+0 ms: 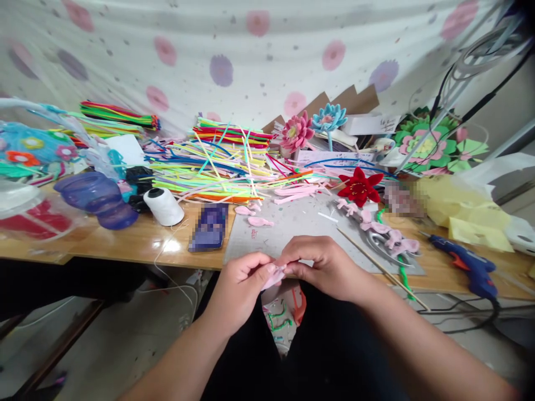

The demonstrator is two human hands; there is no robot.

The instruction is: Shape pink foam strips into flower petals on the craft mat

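Note:
My left hand point(240, 281) and my right hand point(324, 262) meet at the near edge of the wooden table point(137, 239). Both pinch a small pink pipe-cleaner petal point(273, 275) between thumb and fingers. Just beyond them lies a grey cutting mat point(292, 223) with loose pink petals point(259, 221) on it. More pink petals point(387, 231) lie to the right over metal scissors point(378, 240) and a thin wooden stick point(376, 262).
A heap of coloured pipe cleaners point(217, 161) fills the table's middle. A white thread spool point(164, 206), a purple bowl point(98, 197), a red flower point(359, 186), pink and blue flowers point(297, 132) and a blue glue gun point(466, 266) lie around. A bag with scraps point(282, 312) hangs below.

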